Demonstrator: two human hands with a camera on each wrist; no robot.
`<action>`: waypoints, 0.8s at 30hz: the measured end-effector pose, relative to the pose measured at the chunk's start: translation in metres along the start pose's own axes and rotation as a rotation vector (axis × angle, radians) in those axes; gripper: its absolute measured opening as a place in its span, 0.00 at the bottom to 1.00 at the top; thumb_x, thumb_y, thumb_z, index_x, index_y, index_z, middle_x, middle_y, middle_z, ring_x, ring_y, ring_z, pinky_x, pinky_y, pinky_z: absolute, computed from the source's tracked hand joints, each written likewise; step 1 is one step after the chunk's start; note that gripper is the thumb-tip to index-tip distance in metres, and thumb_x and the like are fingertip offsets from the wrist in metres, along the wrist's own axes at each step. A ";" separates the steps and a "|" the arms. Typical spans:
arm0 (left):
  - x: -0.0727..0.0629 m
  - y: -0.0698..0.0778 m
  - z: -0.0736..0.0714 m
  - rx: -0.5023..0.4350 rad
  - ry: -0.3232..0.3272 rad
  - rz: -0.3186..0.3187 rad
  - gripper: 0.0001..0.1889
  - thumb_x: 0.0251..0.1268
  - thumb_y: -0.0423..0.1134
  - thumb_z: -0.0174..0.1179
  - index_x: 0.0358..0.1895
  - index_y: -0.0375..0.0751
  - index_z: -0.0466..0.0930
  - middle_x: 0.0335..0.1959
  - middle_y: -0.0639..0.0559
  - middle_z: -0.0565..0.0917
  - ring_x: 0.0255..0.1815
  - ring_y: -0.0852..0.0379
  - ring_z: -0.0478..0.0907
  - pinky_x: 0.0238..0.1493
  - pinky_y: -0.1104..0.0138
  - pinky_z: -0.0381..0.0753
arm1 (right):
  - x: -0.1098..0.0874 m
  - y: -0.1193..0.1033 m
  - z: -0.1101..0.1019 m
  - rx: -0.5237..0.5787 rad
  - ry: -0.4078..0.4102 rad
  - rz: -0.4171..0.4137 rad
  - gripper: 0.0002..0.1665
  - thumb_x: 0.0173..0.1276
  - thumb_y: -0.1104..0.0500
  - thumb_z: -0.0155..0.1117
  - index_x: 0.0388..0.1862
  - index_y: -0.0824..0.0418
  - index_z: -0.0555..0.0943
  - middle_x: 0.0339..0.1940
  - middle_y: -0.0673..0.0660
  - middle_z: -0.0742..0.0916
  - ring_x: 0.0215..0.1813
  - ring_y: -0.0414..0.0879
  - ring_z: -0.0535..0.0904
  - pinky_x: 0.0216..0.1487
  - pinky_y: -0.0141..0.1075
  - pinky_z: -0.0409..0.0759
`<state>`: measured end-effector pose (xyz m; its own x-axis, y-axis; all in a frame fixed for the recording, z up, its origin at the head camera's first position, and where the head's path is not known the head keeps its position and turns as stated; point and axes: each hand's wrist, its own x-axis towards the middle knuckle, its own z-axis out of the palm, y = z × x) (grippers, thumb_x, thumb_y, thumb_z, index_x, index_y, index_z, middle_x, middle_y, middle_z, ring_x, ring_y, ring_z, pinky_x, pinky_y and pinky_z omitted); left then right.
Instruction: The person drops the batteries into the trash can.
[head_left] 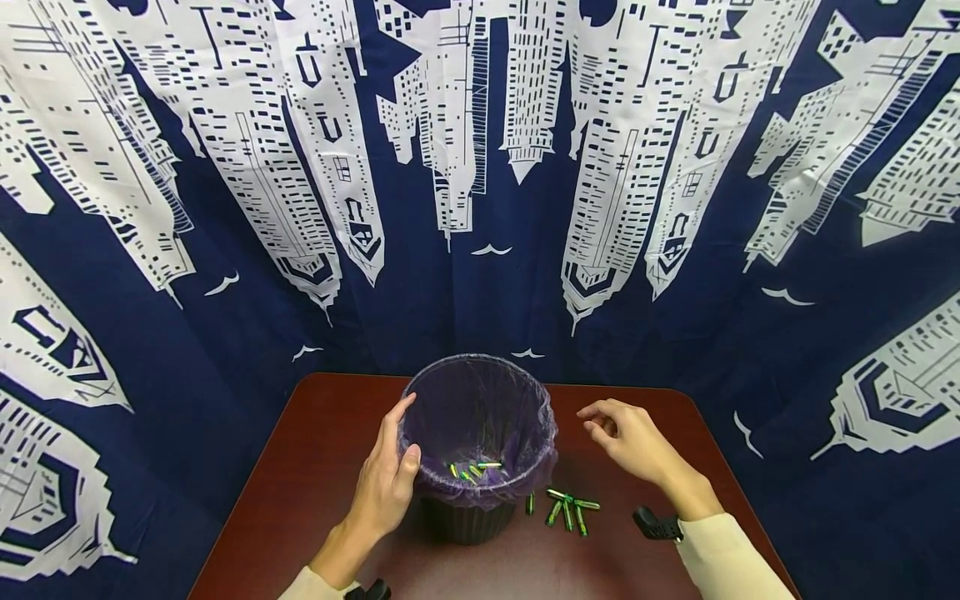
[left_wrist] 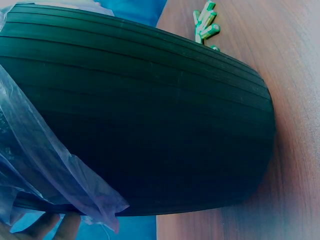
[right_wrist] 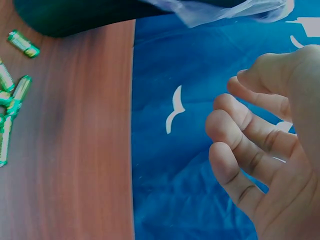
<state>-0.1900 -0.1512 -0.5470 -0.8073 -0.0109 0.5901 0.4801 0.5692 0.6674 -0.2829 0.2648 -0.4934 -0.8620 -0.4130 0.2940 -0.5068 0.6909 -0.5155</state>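
A dark ribbed trash can (head_left: pixel 468 521) stands on the table, lined with a thin purple bag (head_left: pixel 480 496) folded over its rim. My left hand (head_left: pixel 387 475) rests against the can's left side near the rim, thumb spread from the fingers; in the left wrist view its fingertips (left_wrist: pixel 67 227) touch the lined edge. Several green batteries (head_left: pixel 491 465) lie inside the can. Right of the can, more green batteries (head_left: pixel 567 515) lie in a loose cluster on the table. My right hand (head_left: pixel 637 442) hovers to the right of the can, fingers loosely bent, holding nothing.
The reddish-brown wooden table (head_left: pixel 330 433) ends at its far edge against a navy curtain (head_left: pixel 450 308) printed with white buildings and birds. One battery (right_wrist: pixel 23 44) lies apart from the cluster, close to the can's base. Both wrists wear black bands.
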 end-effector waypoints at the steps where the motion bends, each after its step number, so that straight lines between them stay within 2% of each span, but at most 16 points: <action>1: -0.001 0.000 0.000 0.001 -0.002 -0.004 0.37 0.94 0.63 0.43 0.94 0.52 0.63 0.91 0.45 0.72 0.60 0.41 0.89 0.40 0.53 0.91 | -0.003 0.002 0.002 -0.002 -0.003 0.008 0.09 0.82 0.66 0.75 0.55 0.57 0.94 0.41 0.50 0.92 0.34 0.30 0.78 0.38 0.31 0.81; 7: -0.004 -0.003 -0.002 -0.008 -0.006 -0.016 0.37 0.93 0.63 0.43 0.94 0.52 0.62 0.92 0.45 0.72 0.59 0.40 0.89 0.38 0.55 0.90 | -0.019 0.013 0.013 0.007 -0.028 0.050 0.09 0.83 0.65 0.75 0.55 0.55 0.94 0.40 0.46 0.90 0.34 0.31 0.77 0.37 0.31 0.79; 14: -0.007 -0.006 0.000 0.000 -0.001 -0.018 0.39 0.93 0.67 0.40 0.94 0.51 0.63 0.91 0.45 0.73 0.65 0.36 0.90 0.43 0.45 0.92 | -0.040 0.029 0.029 0.036 -0.081 0.116 0.10 0.81 0.66 0.77 0.56 0.56 0.93 0.43 0.50 0.92 0.36 0.31 0.79 0.38 0.31 0.80; 20: -0.001 -0.006 0.002 -0.019 -0.009 -0.004 0.42 0.93 0.72 0.36 0.94 0.51 0.61 0.91 0.43 0.72 0.57 0.38 0.90 0.34 0.55 0.89 | -0.056 0.047 0.044 0.029 -0.119 0.150 0.12 0.80 0.65 0.79 0.58 0.57 0.93 0.45 0.48 0.91 0.39 0.31 0.80 0.40 0.31 0.81; 24: 0.004 -0.006 0.001 -0.026 -0.007 -0.002 0.44 0.92 0.75 0.34 0.94 0.51 0.61 0.91 0.43 0.72 0.49 0.40 0.87 0.29 0.60 0.84 | -0.063 0.058 0.058 0.037 -0.153 0.169 0.14 0.79 0.65 0.80 0.60 0.60 0.92 0.49 0.52 0.92 0.44 0.35 0.84 0.45 0.32 0.85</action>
<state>-0.1965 -0.1544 -0.5493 -0.8107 -0.0062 0.5855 0.4872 0.5476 0.6803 -0.2576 0.2970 -0.5886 -0.9216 -0.3804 0.0767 -0.3522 0.7371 -0.5767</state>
